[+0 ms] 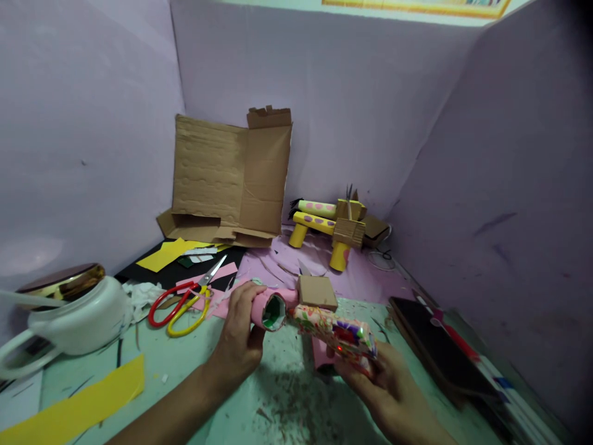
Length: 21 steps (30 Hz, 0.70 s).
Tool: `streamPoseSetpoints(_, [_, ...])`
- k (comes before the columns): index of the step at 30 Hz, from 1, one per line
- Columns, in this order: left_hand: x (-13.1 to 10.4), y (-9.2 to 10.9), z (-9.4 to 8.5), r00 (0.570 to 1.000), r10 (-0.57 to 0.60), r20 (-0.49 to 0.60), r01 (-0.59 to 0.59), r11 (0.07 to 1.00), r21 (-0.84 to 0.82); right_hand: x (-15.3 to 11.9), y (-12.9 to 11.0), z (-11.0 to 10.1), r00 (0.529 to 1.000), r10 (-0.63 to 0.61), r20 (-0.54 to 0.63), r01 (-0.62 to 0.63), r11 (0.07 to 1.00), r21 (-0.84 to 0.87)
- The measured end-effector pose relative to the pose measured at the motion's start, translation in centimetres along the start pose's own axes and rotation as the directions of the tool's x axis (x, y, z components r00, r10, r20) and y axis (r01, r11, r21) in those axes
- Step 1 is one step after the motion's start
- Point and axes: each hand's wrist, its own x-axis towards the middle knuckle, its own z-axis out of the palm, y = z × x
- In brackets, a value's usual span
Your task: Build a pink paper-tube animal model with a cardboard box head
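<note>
My left hand (239, 327) is wrapped round a pink paper tube (260, 310), whose open end faces me and shows green inside. In my right hand (389, 389) is a glue gun (336, 330) covered in a colourful pattern, with a small red light lit. Its nozzle points left, close to the rim of the tube; whether they touch I cannot tell. Just behind the glue gun is a small brown cardboard box (317, 292). A second pink tube (323, 358) shows partly beneath the gun.
Red-and-yellow scissors (188, 303) lie left, near yellow paper (162, 254) and a white mug (78, 315). An unfolded cardboard box (231, 179) leans on the back wall, beside yellow spotted tube figures (324, 225). A dark phone-like slab (440, 346) and pens (463, 346) lie right.
</note>
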Motion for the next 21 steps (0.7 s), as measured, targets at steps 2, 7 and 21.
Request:
streamPoseSetpoints(2, [-0.1, 0.0, 0.0, 1.000, 0.000, 0.012, 0.000, 1.000, -0.002, -0.1, 0.3, 0.0, 1.000, 0.013, -0.021, -0.012, 1.000, 0.005])
streamPoseSetpoints(7, [-0.3, 0.0, 0.1, 1.000, 0.009, 0.022, -0.008, 1.000, -0.003, -0.3, 1.3, -0.1, 1.000, 0.009, -0.015, -0.009, 1.000, 0.005])
streamPoseSetpoints(21, [-0.4, 0.1, 0.1, 0.998, 0.004, 0.064, -0.001, 0.999, -0.035, 0.1, 0.2, -0.1, 1.000, 0.026, 0.003, -0.027, 0.998, 0.051])
